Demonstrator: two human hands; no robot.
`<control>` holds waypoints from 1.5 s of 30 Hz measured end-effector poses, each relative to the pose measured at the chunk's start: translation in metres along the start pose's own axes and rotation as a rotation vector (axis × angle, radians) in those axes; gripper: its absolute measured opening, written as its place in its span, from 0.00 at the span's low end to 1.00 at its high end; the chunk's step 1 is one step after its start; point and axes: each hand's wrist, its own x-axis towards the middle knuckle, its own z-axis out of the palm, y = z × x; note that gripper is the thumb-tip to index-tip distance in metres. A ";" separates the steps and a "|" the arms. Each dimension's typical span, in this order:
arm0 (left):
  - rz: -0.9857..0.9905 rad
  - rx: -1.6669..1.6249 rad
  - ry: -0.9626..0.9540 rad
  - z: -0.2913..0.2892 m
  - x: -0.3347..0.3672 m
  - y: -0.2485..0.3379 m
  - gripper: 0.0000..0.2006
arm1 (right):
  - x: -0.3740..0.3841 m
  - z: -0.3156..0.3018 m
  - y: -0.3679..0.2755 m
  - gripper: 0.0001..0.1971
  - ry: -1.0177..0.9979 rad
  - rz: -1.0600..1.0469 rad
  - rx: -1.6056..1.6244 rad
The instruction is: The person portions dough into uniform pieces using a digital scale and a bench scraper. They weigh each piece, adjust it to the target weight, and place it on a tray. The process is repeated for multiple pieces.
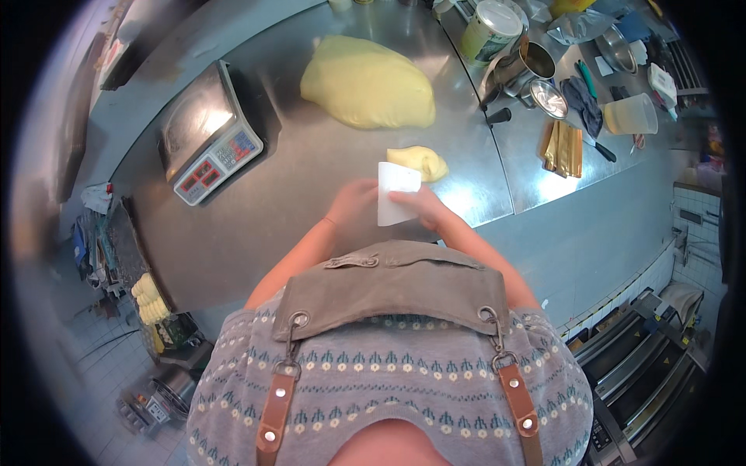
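My right hand (420,203) grips a white plastic dough scraper (392,208), thumb across its face, over the steel worktable (295,210). At the scraper's left edge is my left hand (353,200), smeared by motion; its fingertips are partly hidden, and I cannot tell whether they touch the scraper. Just beyond the scraper lies a small piece of yellow dough (423,161), uneven and folded-looking. Farther back rests a large, smooth mound of yellow dough (369,84).
A digital scale (214,140) stands on the left. At the back right are a tin (493,29), a metal pitcher (524,66), a clear plastic tub (631,115) and gold-coloured packets (563,149). A seam (497,155) runs between table sections. Lower left, pale yellow braided-looking pieces (149,299) sit below table height.
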 end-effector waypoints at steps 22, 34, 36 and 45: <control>0.069 -0.495 0.635 -0.060 -0.031 0.038 0.24 | 0.084 0.107 -0.002 0.17 -0.004 -0.336 -0.816; 0.150 -0.903 0.677 -0.216 -0.210 0.044 0.37 | 0.033 0.012 0.004 0.02 0.168 -1.053 -1.539; 0.218 -1.046 0.432 -0.230 -0.212 0.051 0.34 | 0.029 -0.006 -0.007 0.08 0.190 -0.990 -1.759; 0.432 -0.469 0.845 -0.277 -0.203 0.048 0.20 | 0.017 0.124 -0.008 0.03 0.030 -1.107 -1.677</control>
